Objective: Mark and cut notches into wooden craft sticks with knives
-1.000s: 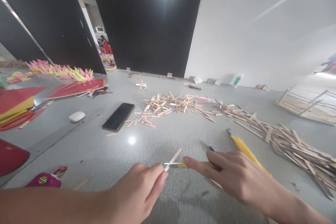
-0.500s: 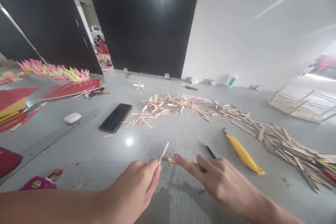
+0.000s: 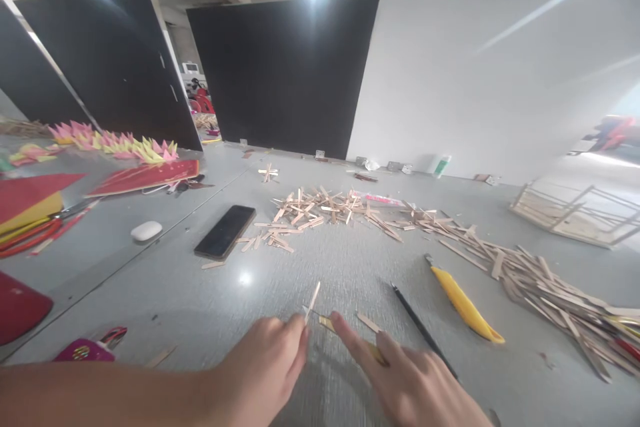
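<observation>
Our left hand (image 3: 267, 367) pinches a wooden stick (image 3: 313, 297) above the surface (image 3: 215, 307); our right hand (image 3: 405, 373) grips a yellow-handled knife (image 3: 327, 323), its blade touching or just beside the stick. Overpressing could make it slip and cut us.

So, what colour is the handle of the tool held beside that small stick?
Yellow, on the part of the handle that shows; see the head view.
</observation>
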### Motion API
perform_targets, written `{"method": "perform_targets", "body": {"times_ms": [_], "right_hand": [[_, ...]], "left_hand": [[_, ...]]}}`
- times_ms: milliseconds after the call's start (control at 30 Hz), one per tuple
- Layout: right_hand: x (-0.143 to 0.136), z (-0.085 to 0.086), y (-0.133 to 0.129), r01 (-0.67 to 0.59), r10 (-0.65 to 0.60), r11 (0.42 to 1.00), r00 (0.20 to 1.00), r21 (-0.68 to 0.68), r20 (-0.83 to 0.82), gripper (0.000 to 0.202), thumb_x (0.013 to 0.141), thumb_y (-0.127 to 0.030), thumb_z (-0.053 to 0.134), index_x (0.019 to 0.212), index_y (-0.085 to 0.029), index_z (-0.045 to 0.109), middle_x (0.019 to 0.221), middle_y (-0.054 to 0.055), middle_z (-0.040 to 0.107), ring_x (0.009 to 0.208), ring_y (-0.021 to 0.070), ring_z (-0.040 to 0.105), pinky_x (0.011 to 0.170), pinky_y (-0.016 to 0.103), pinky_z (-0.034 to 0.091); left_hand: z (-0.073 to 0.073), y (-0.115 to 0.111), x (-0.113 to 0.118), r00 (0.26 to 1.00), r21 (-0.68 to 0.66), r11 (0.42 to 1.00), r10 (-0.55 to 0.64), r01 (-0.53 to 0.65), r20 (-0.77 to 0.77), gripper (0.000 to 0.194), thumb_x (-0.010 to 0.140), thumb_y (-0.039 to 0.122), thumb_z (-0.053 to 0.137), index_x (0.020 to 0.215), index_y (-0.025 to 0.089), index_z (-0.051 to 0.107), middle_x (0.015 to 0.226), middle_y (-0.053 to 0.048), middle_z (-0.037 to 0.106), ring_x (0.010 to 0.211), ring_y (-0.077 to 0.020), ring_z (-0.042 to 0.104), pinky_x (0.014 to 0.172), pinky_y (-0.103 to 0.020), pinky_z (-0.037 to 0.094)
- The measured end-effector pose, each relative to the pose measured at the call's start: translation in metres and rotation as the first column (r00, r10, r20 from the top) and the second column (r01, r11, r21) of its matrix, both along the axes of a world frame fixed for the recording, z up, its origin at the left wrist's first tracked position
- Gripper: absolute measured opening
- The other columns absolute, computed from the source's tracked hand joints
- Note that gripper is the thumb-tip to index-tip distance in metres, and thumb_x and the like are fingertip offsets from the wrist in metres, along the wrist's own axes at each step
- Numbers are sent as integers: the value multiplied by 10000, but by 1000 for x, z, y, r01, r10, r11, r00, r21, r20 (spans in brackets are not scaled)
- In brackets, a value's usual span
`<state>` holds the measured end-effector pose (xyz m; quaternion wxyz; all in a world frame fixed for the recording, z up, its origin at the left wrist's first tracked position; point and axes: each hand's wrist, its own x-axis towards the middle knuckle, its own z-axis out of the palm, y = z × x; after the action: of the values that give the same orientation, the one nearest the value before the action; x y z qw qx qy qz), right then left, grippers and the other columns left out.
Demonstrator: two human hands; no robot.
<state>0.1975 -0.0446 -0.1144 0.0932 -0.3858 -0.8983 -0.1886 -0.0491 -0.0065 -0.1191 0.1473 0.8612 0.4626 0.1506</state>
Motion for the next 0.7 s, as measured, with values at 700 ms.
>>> {"method": "perform_targets", "body": {"times_ms": [700], "right_hand": [[19, 7, 21, -128, 126, 992, 986, 12, 111, 705, 884, 12, 435, 1577, -111, 390, 748, 10, 626, 499, 155, 605, 469, 297, 413]], "left_hand": [[-8, -7, 0, 995, 58, 995, -83, 79, 63, 315, 1024, 223, 393, 739, 214, 526, 578, 64, 336, 433, -118, 256, 426, -278, 197]]}}
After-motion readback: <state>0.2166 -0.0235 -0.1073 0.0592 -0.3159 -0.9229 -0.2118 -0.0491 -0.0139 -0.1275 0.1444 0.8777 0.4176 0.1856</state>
